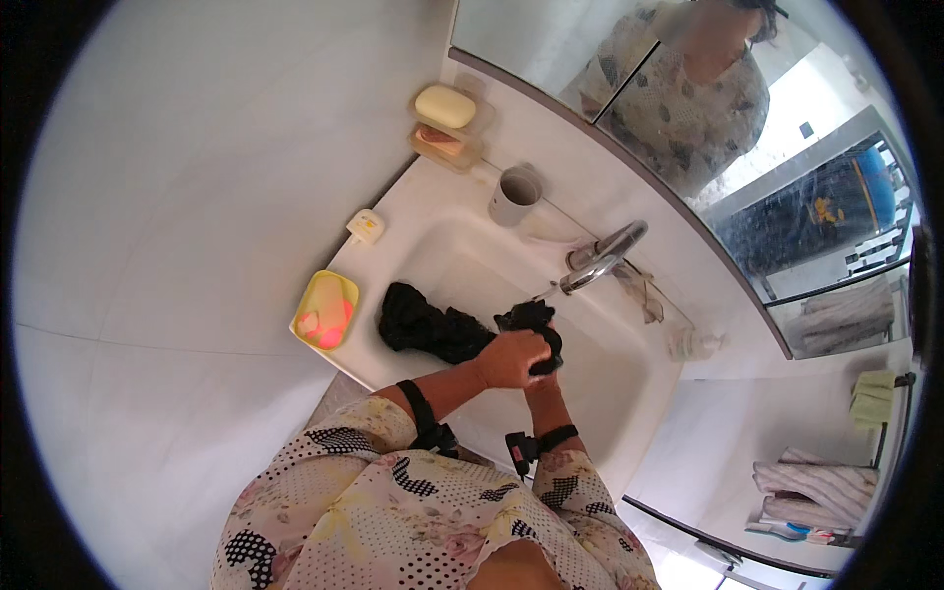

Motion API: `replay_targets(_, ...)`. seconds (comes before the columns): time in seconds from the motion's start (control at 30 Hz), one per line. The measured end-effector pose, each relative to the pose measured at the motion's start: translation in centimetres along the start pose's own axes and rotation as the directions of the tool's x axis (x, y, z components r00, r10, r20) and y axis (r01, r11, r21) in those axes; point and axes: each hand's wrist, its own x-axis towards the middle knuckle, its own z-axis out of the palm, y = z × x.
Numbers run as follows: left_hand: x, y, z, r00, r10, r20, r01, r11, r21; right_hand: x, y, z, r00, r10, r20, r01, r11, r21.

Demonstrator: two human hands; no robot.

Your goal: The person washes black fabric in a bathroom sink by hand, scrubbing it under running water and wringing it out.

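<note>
Over a white washbasin [457, 258], both my hands grip one end of a wet black cloth [435, 324], bunched just below the spout of a chrome faucet [590, 273]. My left hand [516, 359] lies on top, its fingers curled around the bunch. Mostly hidden beneath it and the cloth, my right hand [546, 380] holds the same part from the right side. The rest of the cloth trails left into the basin. Water appears to run from the spout onto the bunched end.
A yellow soap dish [355, 295] with pink and pale pieces stands on the left rim, near a small white container [366, 226]. Behind are a grey cup [516, 195], a yellow soap bar [445, 107] and a mirror cabinet [531, 44]. Towels [811, 483] hang right.
</note>
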Motion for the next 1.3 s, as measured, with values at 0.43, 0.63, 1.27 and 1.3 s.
replay_targets(0.43, 0.5, -2.0, 2.8, 0.600, -0.649, -0.467, 0.408, 0.751, -0.520, -1.0, -1.5, 3.6, 0.872, -0.467, -0.150, 0.253, 0.690, -0.678)
replay_targets(0.63, 0.1, -4.1, 5.2, 0.303, -0.953, -0.010, 0.552, 0.184, -0.813, -1.8, -3.0, 5.1, 0.916, -0.382, 0.124, 0.288, 0.410, -0.865)
replay_targets(1.27, -1.6, -3.6, -3.5, 0.375, -0.777, 0.506, 0.343, -0.391, -0.854, 1.8, -5.0, 3.4, 0.904, -0.322, -0.282, 0.235, 0.924, -0.300)
replay_targets(1.3, -1.8, -3.5, -3.2, 0.319, -0.728, 0.607, 0.314, -0.523, -0.793, 1.3, -4.1, 3.8, 0.940, -0.218, -0.264, 0.182, 0.971, -0.154)
